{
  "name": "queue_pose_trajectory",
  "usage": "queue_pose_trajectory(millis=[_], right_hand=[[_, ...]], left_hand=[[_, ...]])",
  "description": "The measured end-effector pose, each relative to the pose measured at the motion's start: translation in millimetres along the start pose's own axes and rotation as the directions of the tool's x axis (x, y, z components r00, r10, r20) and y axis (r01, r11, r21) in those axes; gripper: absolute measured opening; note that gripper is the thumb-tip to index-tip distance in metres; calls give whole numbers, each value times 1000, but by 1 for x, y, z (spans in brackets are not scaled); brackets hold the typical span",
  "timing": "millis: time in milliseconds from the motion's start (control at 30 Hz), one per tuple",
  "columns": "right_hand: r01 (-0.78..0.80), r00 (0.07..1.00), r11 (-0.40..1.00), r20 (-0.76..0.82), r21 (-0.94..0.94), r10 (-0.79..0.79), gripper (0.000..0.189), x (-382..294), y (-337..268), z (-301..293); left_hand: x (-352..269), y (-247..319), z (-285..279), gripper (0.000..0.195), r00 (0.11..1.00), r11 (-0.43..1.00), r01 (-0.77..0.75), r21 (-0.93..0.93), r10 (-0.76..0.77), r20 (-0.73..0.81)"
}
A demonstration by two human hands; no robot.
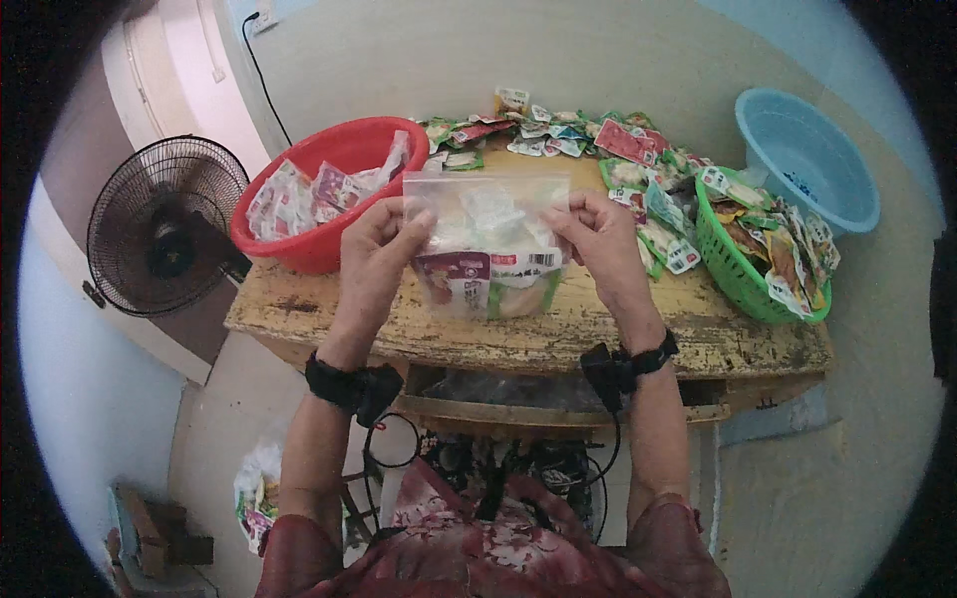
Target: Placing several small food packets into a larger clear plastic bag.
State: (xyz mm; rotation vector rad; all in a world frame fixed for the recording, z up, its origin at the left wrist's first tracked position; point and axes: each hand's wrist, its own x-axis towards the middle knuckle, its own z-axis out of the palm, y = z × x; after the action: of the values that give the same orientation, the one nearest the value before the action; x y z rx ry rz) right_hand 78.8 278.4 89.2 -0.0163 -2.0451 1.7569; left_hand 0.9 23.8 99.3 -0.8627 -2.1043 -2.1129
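Observation:
Between my two hands hangs a clear plastic zip bag point(486, 239), its top edge towards the wall. Inside it are several small food packets, among them a purple-and-white packet point(452, 280) and a green-edged packet point(523, 288). My left hand point(385, 243) pinches the bag's left side near the top between thumb and fingers. On the opposite side, my right hand point(598, 239) pinches the right edge the same way. The bag is over the front part of a worn yellow wooden table point(314, 306). Whether its zip is closed cannot be told.
At the left, a red plastic basin point(254, 250) holds filled clear bags. Loose packets point(546, 134) lie along the table's back and right. A green basket point(736, 280) is full of packets, beside a blue basin point(785, 142). A fan point(168, 224) stands left of the table.

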Motion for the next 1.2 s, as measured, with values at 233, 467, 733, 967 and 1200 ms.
queue_pose_trajectory(millis=[233, 467, 733, 967, 1200], right_hand=[[-23, 998, 990, -61, 137, 31, 52, -8, 10, 4], [-20, 998, 998, 52, 63, 17, 19, -10, 26, 2], [-65, 996, 998, 67, 20, 64, 14, -12, 37, 4], [144, 986, 989, 77, 10, -145, 13, -8, 52, 3], [10, 996, 1000, 85, -24, -8, 14, -18, 44, -4]], left_hand=[[9, -15, -10, 55, 998, 998, 52, -45, -50, 39], [13, -14, -18, 53, 982, 870, -190, 456, 168, 90], [10, 22, 12, 41, 652, 241, -686, 687, 624, 432], [0, 21, 34, 45, 623, 286, -771, 570, 528, 578], [8, 23, 19, 38, 722, 364, -674, 643, 141, 678]])
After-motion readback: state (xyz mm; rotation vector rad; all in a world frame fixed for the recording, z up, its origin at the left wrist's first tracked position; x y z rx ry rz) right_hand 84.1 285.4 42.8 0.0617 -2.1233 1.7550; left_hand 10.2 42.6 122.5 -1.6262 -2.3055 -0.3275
